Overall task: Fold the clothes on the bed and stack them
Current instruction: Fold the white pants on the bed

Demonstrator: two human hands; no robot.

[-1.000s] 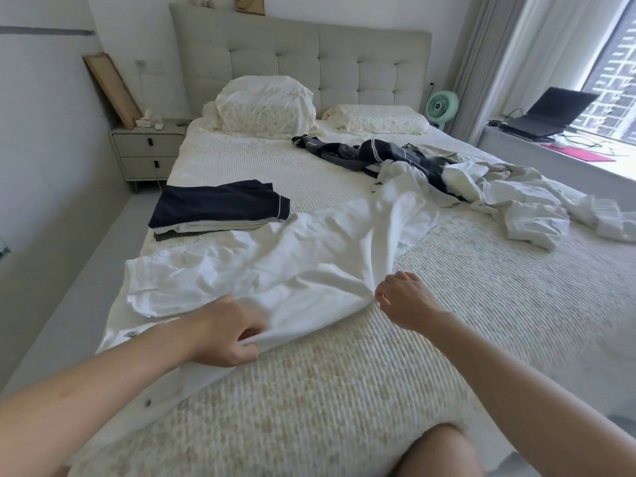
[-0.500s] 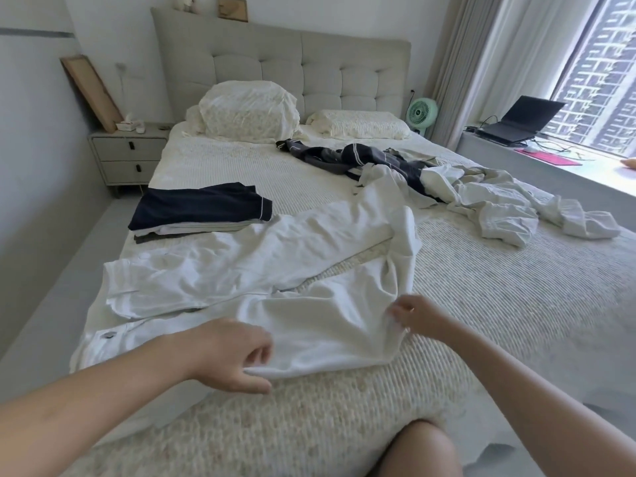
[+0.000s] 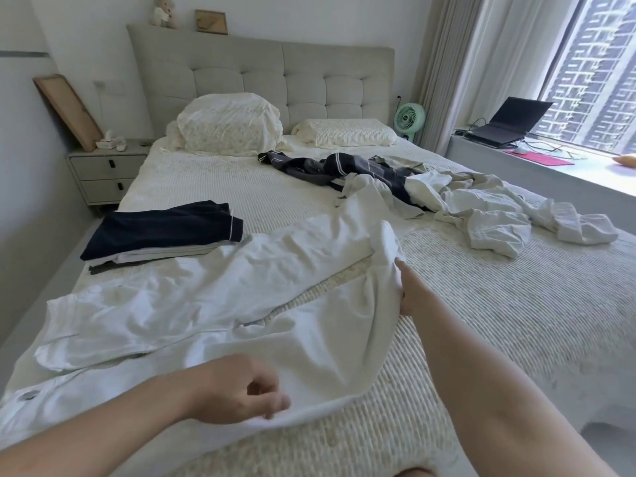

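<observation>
A person's left hand (image 3: pixel 241 394) and right hand (image 3: pixel 411 292) pinch white trousers (image 3: pixel 213 294) in curled fingers on the bed (image 3: pixel 516 321); uneven pulling could wrinkle the fold.

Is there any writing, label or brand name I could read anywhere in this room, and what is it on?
None can be read.
Tissue box on the nightstand: any print is too small and blurred.
Laptop on the sill: screen dark, no logo legible.
Green fan: no readable label.
White garment held by the right hand and left hand: no tag or print shows.
</observation>
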